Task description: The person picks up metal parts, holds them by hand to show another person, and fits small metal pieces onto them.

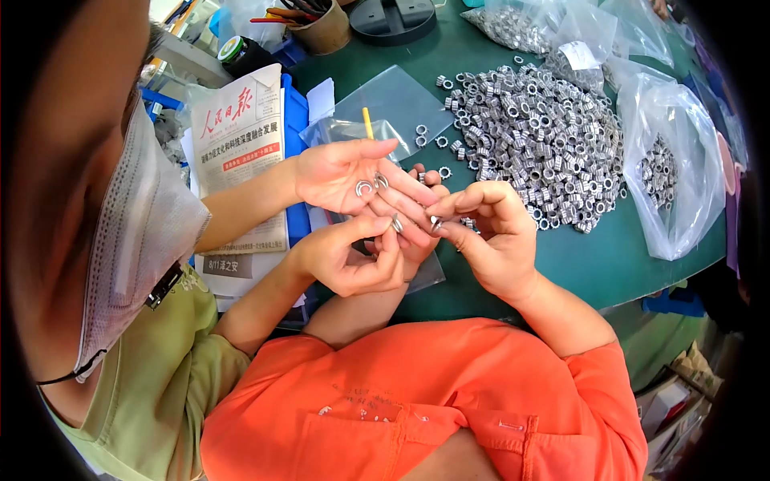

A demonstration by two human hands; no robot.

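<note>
My right hand [499, 228] is closed, with thumb and forefinger pinching a small shiny metal piece [435, 224]. Beneath the co-worker's hands, my left hand [419, 258] is largely hidden; its fingertips show curled beyond their fingers, and what they hold I cannot make out. The co-worker's open palm [329, 172] carries a few thin metal rings [365, 187]. Close below it, the co-worker's other hand [353, 260] pinches another ring [397, 224] between thumb and finger, right beside my own fingers.
A large heap of toothed metal rings [537, 144] covers the green table [569, 268] at right. Clear plastic bags [682, 216] with more metal parts stand beyond it. Newspaper [241, 160] lies on a blue bin [295, 112] at left. The masked co-worker leans in closely.
</note>
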